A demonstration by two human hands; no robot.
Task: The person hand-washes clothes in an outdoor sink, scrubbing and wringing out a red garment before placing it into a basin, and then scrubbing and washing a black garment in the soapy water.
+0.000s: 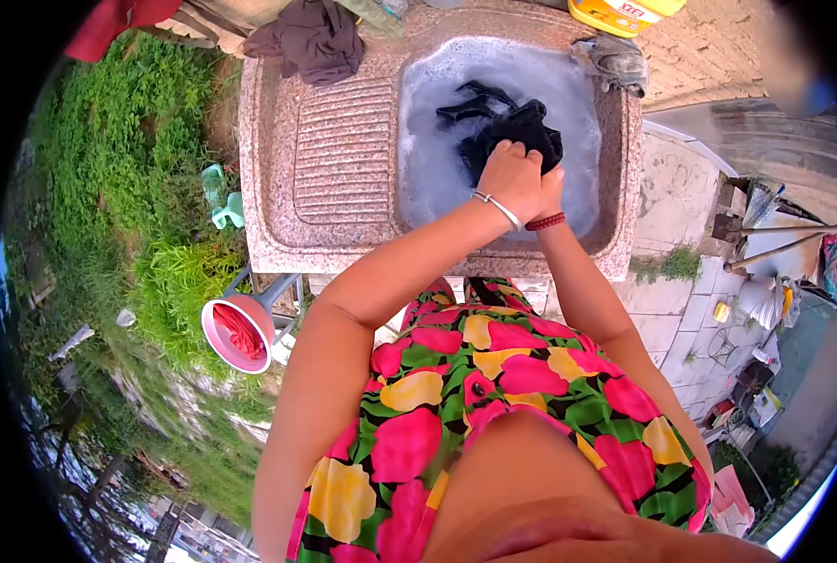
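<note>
Soapy water with white foam fills the basin of a speckled stone sink [252,188]. A black cloth [521,127] lies partly in this water, its upper part bunched above the surface. My left hand [512,178], with a silver bracelet at the wrist, is closed on the cloth's near side. Close against it on the right is my right hand [551,192], with a dark red beaded bracelet, also gripping the cloth. Some fingertips of both hands are hidden in the folds.
Left of the basin is a ridged washboard [343,155]. A dark cloth [310,42] and a grey cloth [615,64] lie on the sink's rim. A yellow container [620,14] stands behind. A pink bucket [257,319] with red cloth is at the lower left.
</note>
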